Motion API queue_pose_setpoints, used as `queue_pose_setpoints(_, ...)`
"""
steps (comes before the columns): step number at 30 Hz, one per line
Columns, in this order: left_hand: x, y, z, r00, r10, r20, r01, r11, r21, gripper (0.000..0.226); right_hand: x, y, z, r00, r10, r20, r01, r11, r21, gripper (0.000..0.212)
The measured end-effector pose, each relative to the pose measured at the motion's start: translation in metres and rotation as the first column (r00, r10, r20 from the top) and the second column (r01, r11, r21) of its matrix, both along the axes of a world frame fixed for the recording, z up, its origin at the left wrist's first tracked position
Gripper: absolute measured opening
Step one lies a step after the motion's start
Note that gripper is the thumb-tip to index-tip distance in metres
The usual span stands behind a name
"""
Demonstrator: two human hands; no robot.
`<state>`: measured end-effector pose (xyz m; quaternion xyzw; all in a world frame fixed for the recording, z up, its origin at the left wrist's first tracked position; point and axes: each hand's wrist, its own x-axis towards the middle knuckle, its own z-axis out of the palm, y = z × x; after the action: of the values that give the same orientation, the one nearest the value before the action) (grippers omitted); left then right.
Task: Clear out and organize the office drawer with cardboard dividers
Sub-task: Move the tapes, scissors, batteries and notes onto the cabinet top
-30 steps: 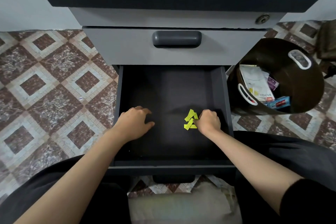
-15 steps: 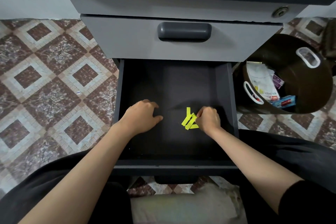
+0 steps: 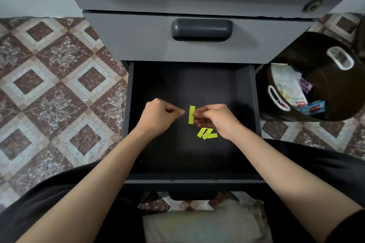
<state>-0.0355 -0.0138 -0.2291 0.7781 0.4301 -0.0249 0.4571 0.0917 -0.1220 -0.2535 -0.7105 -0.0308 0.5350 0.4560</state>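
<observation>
The bottom drawer (image 3: pixel 245 104) of a grey cabinet is pulled out, and its dark floor is bare apart from a few yellow paper strips (image 3: pixel 207 133) lying right of centre. My right hand (image 3: pixel 215 119) pinches one yellow strip (image 3: pixel 191 114) and holds it upright above the drawer floor. My left hand (image 3: pixel 160 117) hovers just left of that strip with its fingers curled and thumb and forefinger pointing at it, holding nothing I can see.
The closed grey drawer above has a dark handle (image 3: pixel 201 29). A dark bin (image 3: pixel 320 85) with white handles stands on the tiled floor to the right, holding papers and small packets. A beige cushion (image 3: pixel 205 225) lies below the drawer front.
My right hand has lifted one yellow strip off the small pile. My left hand has risen and moved right toward it. The camera has tilted down.
</observation>
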Motion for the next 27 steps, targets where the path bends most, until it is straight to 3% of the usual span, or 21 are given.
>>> queue_pose_setpoints(7, 0.003, -0.002, 0.000, 0.995, 0.019, 0.103, -0.020, 1.000, 0.010, 0.011, -0.005, 0.004, 0.012, 0.992, 0.090, -0.091, -0.076, 0.986, 0.152, 0.006)
queue_pose_setpoints(9, 0.004, -0.002, 0.000, 0.993, 0.051, 0.106, -0.052, 0.999, 0.006, 0.007, -0.003, 0.004, 0.009, 0.995, 0.087, -0.050, -0.080, 0.987, 0.138, 0.007)
queue_pose_setpoints(10, 0.004, -0.001, 0.000, 0.993, 0.060, 0.097, -0.061, 0.998, 0.006, 0.005, -0.001, 0.002, 0.003, 0.990, 0.124, 0.062, -0.128, 0.988, 0.081, 0.008)
queue_pose_setpoints(11, 0.004, -0.001, 0.000, 0.994, 0.067, 0.089, -0.067, 0.998, 0.006, 0.004, 0.004, -0.001, -0.004, 0.940, 0.223, 0.259, -0.220, 0.975, -0.043, 0.010)
queue_pose_setpoints(12, 0.004, -0.001, 0.001, 0.994, 0.070, 0.084, -0.070, 0.998, 0.003, 0.005, 0.008, -0.005, -0.013, 0.804, 0.389, 0.450, -0.323, 0.921, -0.219, 0.014)
queue_pose_setpoints(13, 0.003, -0.001, 0.001, 0.994, 0.070, 0.082, -0.070, 0.998, -0.001, 0.005, 0.011, -0.010, -0.022, 0.636, 0.553, 0.538, -0.393, 0.833, -0.391, 0.019)
queue_pose_setpoints(15, 0.004, -0.001, 0.001, 0.995, 0.067, 0.079, -0.067, 0.998, -0.004, 0.004, 0.010, -0.021, -0.035, 0.439, 0.749, 0.496, -0.481, 0.663, -0.574, 0.024)
queue_pose_setpoints(17, 0.004, 0.000, 0.000, 0.994, 0.071, 0.077, -0.071, 0.997, -0.007, 0.005, 0.005, -0.030, -0.044, 0.367, 0.805, 0.466, -0.532, 0.592, -0.605, 0.023)
queue_pose_setpoints(19, 0.004, 0.001, 0.000, 0.994, 0.079, 0.075, -0.078, 0.997, -0.016, 0.006, 0.004, -0.032, -0.048, 0.334, 0.803, 0.493, -0.529, 0.593, -0.608, 0.021)
queue_pose_setpoints(27, 0.004, 0.001, -0.001, 0.995, 0.068, 0.069, -0.068, 0.998, -0.015, 0.005, 0.001, -0.032, -0.049, 0.272, 0.853, 0.446, -0.514, 0.520, -0.682, 0.014)
